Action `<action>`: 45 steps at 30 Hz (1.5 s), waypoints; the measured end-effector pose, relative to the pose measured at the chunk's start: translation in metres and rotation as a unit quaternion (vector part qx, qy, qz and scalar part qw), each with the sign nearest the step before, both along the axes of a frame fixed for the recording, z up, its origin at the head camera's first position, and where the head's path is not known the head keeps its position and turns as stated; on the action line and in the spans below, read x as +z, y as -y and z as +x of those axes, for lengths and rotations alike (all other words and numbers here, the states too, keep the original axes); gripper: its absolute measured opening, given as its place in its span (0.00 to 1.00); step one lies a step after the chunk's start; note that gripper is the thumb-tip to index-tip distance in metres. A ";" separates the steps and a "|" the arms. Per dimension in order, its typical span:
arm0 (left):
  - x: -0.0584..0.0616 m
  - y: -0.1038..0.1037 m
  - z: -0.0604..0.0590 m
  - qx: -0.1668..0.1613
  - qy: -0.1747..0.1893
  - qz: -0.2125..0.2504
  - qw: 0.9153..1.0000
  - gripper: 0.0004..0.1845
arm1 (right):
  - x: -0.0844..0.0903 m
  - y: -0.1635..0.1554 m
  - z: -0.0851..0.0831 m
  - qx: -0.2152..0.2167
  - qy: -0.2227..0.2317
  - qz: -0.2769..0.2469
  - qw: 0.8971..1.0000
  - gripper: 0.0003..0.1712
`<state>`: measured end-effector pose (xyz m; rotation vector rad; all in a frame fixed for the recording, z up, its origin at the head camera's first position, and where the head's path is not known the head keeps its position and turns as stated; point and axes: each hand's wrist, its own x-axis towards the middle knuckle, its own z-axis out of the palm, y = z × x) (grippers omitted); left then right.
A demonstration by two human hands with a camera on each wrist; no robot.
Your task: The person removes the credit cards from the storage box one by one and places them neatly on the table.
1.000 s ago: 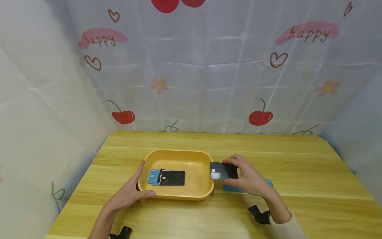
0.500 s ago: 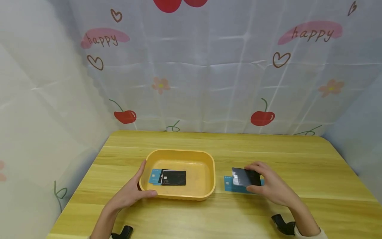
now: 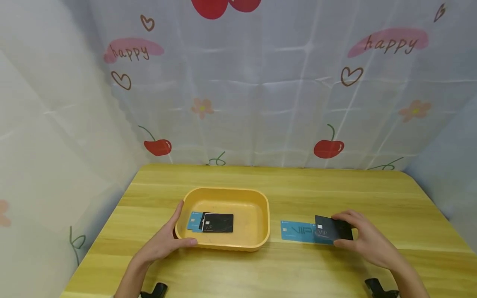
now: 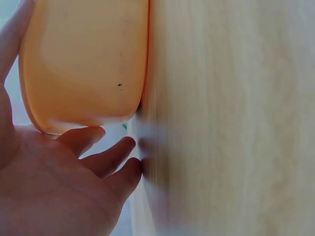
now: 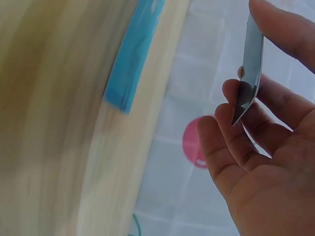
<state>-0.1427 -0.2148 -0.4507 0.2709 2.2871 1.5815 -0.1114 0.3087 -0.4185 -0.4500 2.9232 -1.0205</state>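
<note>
My right hand [image 3: 369, 238] pinches a black VIP card [image 3: 328, 227] between thumb and fingertips, tilted over the table. In the head view it overlaps the right end of blue card stock marked VIP [image 3: 298, 231] that lies flat on the wood. The right wrist view shows the held card [image 5: 252, 64] nearly edge-on, raised from the tabletop. My left hand [image 3: 164, 238] holds the left end of a yellow plastic tray [image 3: 247, 242], thumb on the front rim, fingers along the side. Inside the tray, a black VIP card [image 3: 218, 223] partly covers a blue card [image 3: 194, 221] and another dark card.
The wooden table [image 3: 238, 273] runs back to a white curtain [image 3: 253, 124] printed with cherries, flowers and hearts. More pale cloth [image 3: 56, 165] hangs at the left side. Black wrist mounts [image 3: 158, 289] show near both wrists.
My right hand has carried the black card rightward from beside the tray to over the right part of the blue card stock. My left hand stays on the tray.
</note>
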 end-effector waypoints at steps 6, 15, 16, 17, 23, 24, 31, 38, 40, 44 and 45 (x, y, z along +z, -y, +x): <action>-0.001 0.000 0.001 0.004 0.001 -0.002 1.000 0.64 | -0.006 -0.019 0.004 -0.003 0.016 0.011 1.000 0.33; -0.002 -0.001 0.000 0.005 0.004 -0.011 1.000 0.63 | -0.014 -0.049 0.009 -0.010 0.026 0.022 0.999 0.32; -0.001 -0.001 -0.001 0.006 0.004 -0.012 1.000 0.63 | -0.016 -0.052 0.009 -0.009 0.025 0.024 0.999 0.32; -0.002 -0.001 -0.001 0.006 0.004 -0.014 1.000 0.63 | -0.017 -0.056 0.010 -0.008 0.026 0.025 0.999 0.32; -0.001 0.000 -0.001 0.004 0.003 -0.014 1.000 0.63 | -0.025 -0.072 0.010 -0.001 0.045 0.024 0.999 0.32; -0.001 0.000 0.000 0.004 0.001 -0.014 1.000 0.63 | -0.026 -0.074 0.010 0.002 0.050 0.022 0.999 0.32; 0.000 -0.001 0.001 0.005 0.000 -0.017 1.000 0.63 | -0.031 -0.084 0.005 0.007 0.061 0.037 0.997 0.32; -0.001 -0.002 0.000 0.006 0.010 -0.011 1.000 0.62 | -0.038 -0.094 0.000 0.020 0.048 0.046 0.998 0.32; -0.002 -0.002 0.000 0.007 0.009 -0.011 1.000 0.63 | -0.039 -0.096 -0.002 0.019 0.047 0.057 0.997 0.32; -0.003 -0.001 -0.001 0.009 0.008 -0.013 1.000 0.63 | -0.039 -0.097 -0.007 0.023 0.051 0.061 0.997 0.32; -0.003 -0.001 -0.001 0.010 0.009 -0.012 1.000 0.63 | -0.039 -0.097 -0.008 0.025 0.052 0.059 0.997 0.32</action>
